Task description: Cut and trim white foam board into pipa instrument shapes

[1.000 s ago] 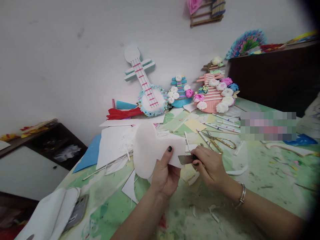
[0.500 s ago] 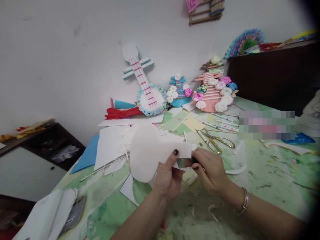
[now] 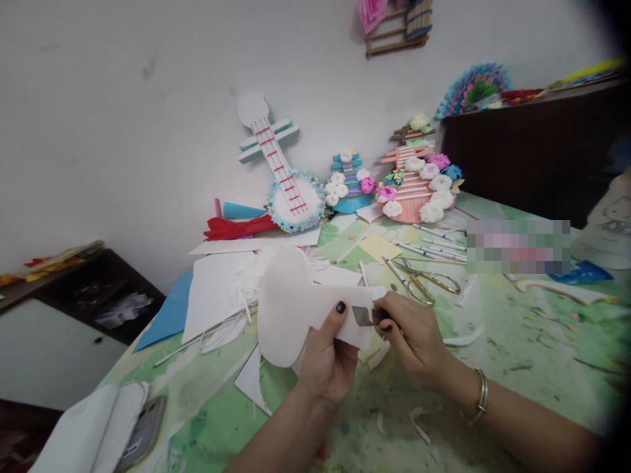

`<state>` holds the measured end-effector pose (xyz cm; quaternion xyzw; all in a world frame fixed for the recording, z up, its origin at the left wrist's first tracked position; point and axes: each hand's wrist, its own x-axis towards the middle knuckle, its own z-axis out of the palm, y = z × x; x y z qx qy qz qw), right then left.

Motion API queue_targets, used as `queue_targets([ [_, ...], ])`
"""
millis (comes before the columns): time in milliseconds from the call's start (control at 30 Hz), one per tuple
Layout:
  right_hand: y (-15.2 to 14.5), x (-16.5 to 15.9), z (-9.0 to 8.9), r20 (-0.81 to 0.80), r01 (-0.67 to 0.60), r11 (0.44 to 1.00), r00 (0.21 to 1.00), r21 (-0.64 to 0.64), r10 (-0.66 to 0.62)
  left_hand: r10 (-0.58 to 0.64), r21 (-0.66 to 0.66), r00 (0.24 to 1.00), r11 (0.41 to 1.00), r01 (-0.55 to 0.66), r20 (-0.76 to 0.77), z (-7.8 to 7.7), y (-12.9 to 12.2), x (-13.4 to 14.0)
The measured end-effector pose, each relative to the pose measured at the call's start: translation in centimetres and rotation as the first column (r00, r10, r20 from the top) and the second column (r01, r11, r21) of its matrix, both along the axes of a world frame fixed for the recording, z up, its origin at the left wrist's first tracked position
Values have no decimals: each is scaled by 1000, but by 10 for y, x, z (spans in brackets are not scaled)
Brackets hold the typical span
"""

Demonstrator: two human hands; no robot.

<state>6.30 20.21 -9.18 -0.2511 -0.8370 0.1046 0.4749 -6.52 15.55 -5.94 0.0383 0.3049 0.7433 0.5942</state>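
Note:
My left hand (image 3: pixel 325 361) is closed around a white foam-board cutout (image 3: pixel 286 309), its thumb pressed flat on the face. The cutout has a rounded body at the left and a straight neck pointing right. In my right hand (image 3: pixel 411 332) is a knife (image 3: pixel 363 315) with a short, broad metal blade and a dark handle mostly covered by the fingers. The blade lies at the lower edge of the neck, near its right end. Just beyond my right hand, gold-handled scissors (image 3: pixel 421 286) rest on the table among white pens (image 3: pixel 438 251).
Decorated paper instruments lean on the wall: a white banjo-like one (image 3: pixel 296 197), a blue one (image 3: pixel 350 187) and a pink one (image 3: pixel 414 190). White sheets (image 3: pixel 210 295) and a blue sheet (image 3: pixel 165 312) lie left. A phone (image 3: pixel 142 433) sits near the left edge. Offcuts litter the green tablecloth (image 3: pixel 493 394).
The knife blade has shifted and tilted at the neck's lower edge, with its face turned more toward me. Both hands keep their holds. The whole view has shifted slightly.

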Motion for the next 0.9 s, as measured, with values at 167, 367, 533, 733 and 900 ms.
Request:
queue_targets([
  [167, -1, 1, 2, -26, -8, 1000, 1000, 5, 8, -80, -2, 997, 997, 80, -15, -7, 0, 3],
  [367, 4, 1, -1, -21, -18, 999, 1000, -47, 17, -17, -56, 1000, 998, 17, 2, -2, 0, 1],
  [533, 4, 0, -4, -32, -26, 997, 999, -68, 24, -5, -16, 1000, 1000, 5, -16, 0, -2, -1],
  [733, -1, -1, -2, -64, -22, 998, 998, -51, 19, -62, -9, 998, 998, 61, -30, -6, -4, 4],
  [900, 2, 0, -2, -69, -24, 999, 997, -45, 21, -78, -27, 997, 997, 77, -28, -7, -4, 5],
])
